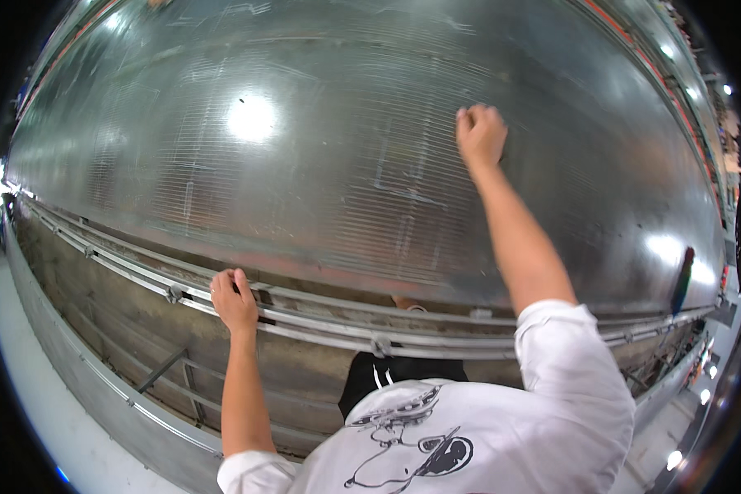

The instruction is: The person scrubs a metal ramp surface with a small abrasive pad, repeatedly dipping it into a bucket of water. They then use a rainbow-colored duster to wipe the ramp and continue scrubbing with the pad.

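A long, shiny grey tabletop (305, 181) fills most of the view, with fine parallel lines and pale scuff marks across it. My right hand (482, 136) is stretched far over it, fingers curled with the fingertips pressed together; whatever they may hold is too small to make out. Nearer to me, my left hand (235, 300) is closed at the table's front edge, above the metal rail (296, 325). A small dark gap shows between its fingers, and I cannot tell whether it grips anything.
Small clamps (173, 294) sit along the rail. Below it runs a brown trough-like space with a metal frame (169, 370). A dark elongated thing (683, 280) stands at the right end. A small dark speck (241, 100) lies on the tabletop, near a bright glare.
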The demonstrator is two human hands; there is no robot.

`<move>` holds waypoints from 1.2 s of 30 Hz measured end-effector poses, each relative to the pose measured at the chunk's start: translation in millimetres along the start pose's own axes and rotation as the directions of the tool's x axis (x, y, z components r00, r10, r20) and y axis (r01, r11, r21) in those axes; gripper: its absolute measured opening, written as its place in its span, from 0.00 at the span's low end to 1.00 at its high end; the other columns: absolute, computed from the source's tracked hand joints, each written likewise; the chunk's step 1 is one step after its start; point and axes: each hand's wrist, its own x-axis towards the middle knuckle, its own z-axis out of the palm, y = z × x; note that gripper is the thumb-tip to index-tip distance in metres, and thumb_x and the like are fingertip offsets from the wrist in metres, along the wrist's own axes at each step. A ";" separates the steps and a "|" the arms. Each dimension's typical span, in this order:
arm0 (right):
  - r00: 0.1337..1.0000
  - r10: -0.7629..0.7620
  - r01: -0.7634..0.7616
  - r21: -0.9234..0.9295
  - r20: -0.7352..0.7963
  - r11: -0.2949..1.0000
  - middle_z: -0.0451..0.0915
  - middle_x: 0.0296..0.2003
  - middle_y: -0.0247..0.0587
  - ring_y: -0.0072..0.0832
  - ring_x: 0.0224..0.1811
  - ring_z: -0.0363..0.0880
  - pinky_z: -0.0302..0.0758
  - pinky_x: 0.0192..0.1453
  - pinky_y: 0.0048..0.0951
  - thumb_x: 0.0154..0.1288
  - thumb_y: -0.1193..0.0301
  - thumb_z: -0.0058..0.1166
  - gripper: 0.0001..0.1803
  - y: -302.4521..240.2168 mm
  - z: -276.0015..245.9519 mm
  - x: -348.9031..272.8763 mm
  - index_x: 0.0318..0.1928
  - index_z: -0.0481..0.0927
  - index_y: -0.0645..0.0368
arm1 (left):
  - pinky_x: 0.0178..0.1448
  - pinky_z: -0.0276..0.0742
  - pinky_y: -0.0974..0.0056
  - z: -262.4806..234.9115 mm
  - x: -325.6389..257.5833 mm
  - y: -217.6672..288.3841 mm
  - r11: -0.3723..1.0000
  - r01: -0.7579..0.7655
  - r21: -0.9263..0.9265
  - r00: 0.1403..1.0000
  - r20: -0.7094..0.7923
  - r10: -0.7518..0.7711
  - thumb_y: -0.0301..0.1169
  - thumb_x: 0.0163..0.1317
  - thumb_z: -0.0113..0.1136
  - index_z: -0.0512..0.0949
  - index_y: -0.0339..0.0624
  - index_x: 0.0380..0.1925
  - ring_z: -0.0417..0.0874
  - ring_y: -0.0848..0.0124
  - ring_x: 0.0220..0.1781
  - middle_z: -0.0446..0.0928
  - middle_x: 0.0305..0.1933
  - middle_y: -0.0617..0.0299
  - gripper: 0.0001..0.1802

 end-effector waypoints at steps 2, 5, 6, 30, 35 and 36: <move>1.000 -0.028 0.027 -0.063 -0.013 0.998 0.83 0.35 0.48 0.51 0.42 0.83 0.76 0.47 0.57 0.71 0.55 0.60 0.16 14.6 39.2 69.8 0.35 0.84 0.54 | 0.50 0.71 0.49 -1.1 0.0 -7.2 1.000 0.021 -0.006 1.000 0.011 -0.021 0.42 0.77 0.55 0.77 0.38 0.37 0.77 0.51 0.43 0.76 0.37 0.53 0.17; 0.998 0.055 -0.056 -0.082 -0.015 0.995 0.86 0.40 0.50 0.53 0.46 0.85 0.78 0.51 0.55 0.71 0.52 0.59 0.18 17.9 79.9 126.2 0.41 0.87 0.55 | 0.49 0.71 0.50 -1.7 -2.8 -11.8 0.998 0.056 -0.014 0.998 0.027 -0.056 0.43 0.77 0.55 0.77 0.38 0.36 0.77 0.52 0.42 0.76 0.37 0.54 0.18; 0.997 0.052 -0.056 -0.097 -0.048 0.994 0.86 0.41 0.51 0.53 0.47 0.85 0.79 0.52 0.54 0.71 0.52 0.59 0.19 18.2 80.6 123.1 0.42 0.88 0.55 | 0.49 0.71 0.50 -4.2 -1.1 -10.0 0.998 0.055 -0.015 0.998 0.023 -0.055 0.43 0.78 0.55 0.77 0.38 0.36 0.77 0.52 0.42 0.76 0.37 0.54 0.18; 0.979 0.203 -0.190 -0.272 0.020 0.943 0.88 0.48 0.46 0.54 0.55 0.85 0.78 0.59 0.54 0.72 0.46 0.53 0.24 -95.2 124.8 124.1 0.51 0.88 0.51 | 0.45 0.74 0.48 -13.7 52.5 -48.3 0.997 0.042 -0.058 0.998 0.042 -0.040 0.43 0.70 0.63 0.79 0.41 0.34 0.81 0.49 0.41 0.79 0.35 0.53 0.16; 0.961 -0.073 0.055 0.076 0.267 0.996 0.86 0.51 0.48 0.46 0.54 0.84 0.79 0.58 0.46 0.75 0.49 0.58 0.27 -160.3 53.3 -31.1 0.53 0.85 0.62 | 0.48 0.76 0.46 -18.6 51.8 -52.0 0.988 0.118 -0.095 0.993 0.004 -0.118 0.49 0.69 0.64 0.82 0.41 0.35 0.84 0.48 0.43 0.83 0.37 0.51 0.20; 0.938 -0.088 0.058 0.099 0.336 0.993 0.85 0.48 0.49 0.47 0.51 0.84 0.79 0.56 0.46 0.75 0.51 0.59 0.25 -180.8 21.8 -70.4 0.51 0.85 0.63 | 0.50 0.76 0.46 -17.8 51.8 -52.2 0.979 0.170 -0.112 0.985 0.012 -0.169 0.50 0.68 0.64 0.83 0.42 0.35 0.84 0.48 0.45 0.83 0.38 0.51 0.21</move>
